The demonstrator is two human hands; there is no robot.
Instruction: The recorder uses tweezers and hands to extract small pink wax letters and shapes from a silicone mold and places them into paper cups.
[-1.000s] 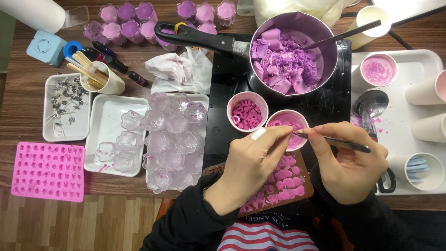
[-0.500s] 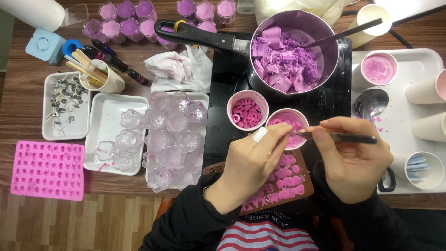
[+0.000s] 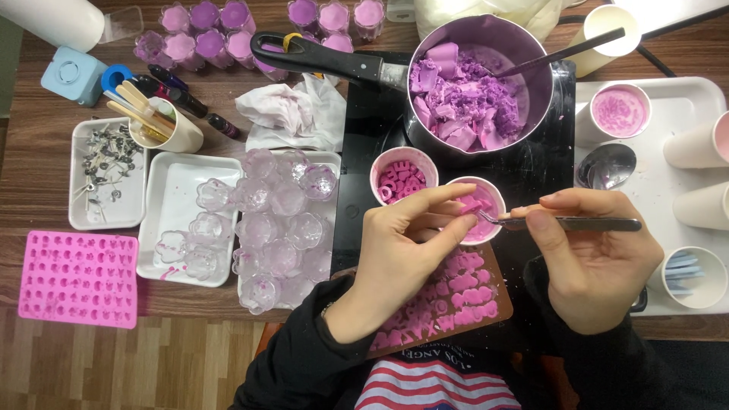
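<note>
Tweezers [image 3: 566, 223], slim and metal, lie level in your right hand [image 3: 600, 258], which is pinched closed on the shaft; their tips reach left to the rim of a small white cup [image 3: 486, 199] holding pink wax pieces. Your left hand [image 3: 406, 250] has its fingers drawn together around a small pink piece at the same cup, just beside the tweezer tips. A second cup of pink letter shapes [image 3: 402, 180] stands touching it on the left.

Both cups rest on a black hob plate [image 3: 364, 137] set on a wood-grain table [image 3: 30, 197]. Wood flooring [image 3: 114, 372] shows at the near edge. A steel saucepan [image 3: 474, 91] of purple wax chunks sits on the far part of the hob, its black handle pointing left. Beneath your hands lies a brown mould [image 3: 456, 296] filled with pink letters.

To the left, clear flower-shaped holders [image 3: 281, 220] crowd a white tray [image 3: 171, 182], and a pink silicone mould [image 3: 76, 279] lies near the table's near-left edge. A white tray on the right [image 3: 653, 95] carries paper cups and a spoon [image 3: 607, 165].
</note>
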